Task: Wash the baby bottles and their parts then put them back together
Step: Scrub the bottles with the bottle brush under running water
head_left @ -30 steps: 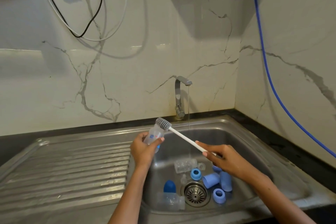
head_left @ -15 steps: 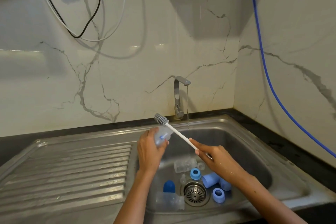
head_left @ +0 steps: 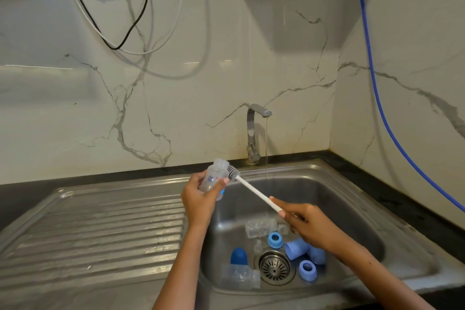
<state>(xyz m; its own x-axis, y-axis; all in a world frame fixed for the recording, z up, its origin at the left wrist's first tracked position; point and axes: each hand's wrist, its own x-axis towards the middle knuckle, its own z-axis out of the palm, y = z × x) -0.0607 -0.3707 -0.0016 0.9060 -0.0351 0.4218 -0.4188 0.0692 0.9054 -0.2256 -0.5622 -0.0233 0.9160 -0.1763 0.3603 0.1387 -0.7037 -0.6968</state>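
Note:
My left hand (head_left: 198, 199) grips a clear baby bottle (head_left: 214, 177) above the left rim of the sink, mouth tilted up and to the right. My right hand (head_left: 305, 224) holds the white handle of a bottle brush (head_left: 254, 190); its grey bristle head touches the bottle's neck from the outside. In the basin lie two more clear bottles (head_left: 260, 226) (head_left: 240, 277), light blue screw rings (head_left: 274, 239) (head_left: 307, 269), light blue caps (head_left: 297, 248), a dark blue cap (head_left: 238, 256) and a clear teat (head_left: 258, 246).
The steel sink (head_left: 352, 199) has a drain strainer (head_left: 274, 266) and a ribbed drainboard (head_left: 100, 229) on the left. A thin stream of water runs from the tap (head_left: 253, 133). A blue hose (head_left: 377, 88) hangs along the right wall; cables hang from a socket upper left.
My left hand tilted the bottle so its mouth now points up and right. The brush head dropped from above the bottle to beside its neck, and my right hand moved slightly right.

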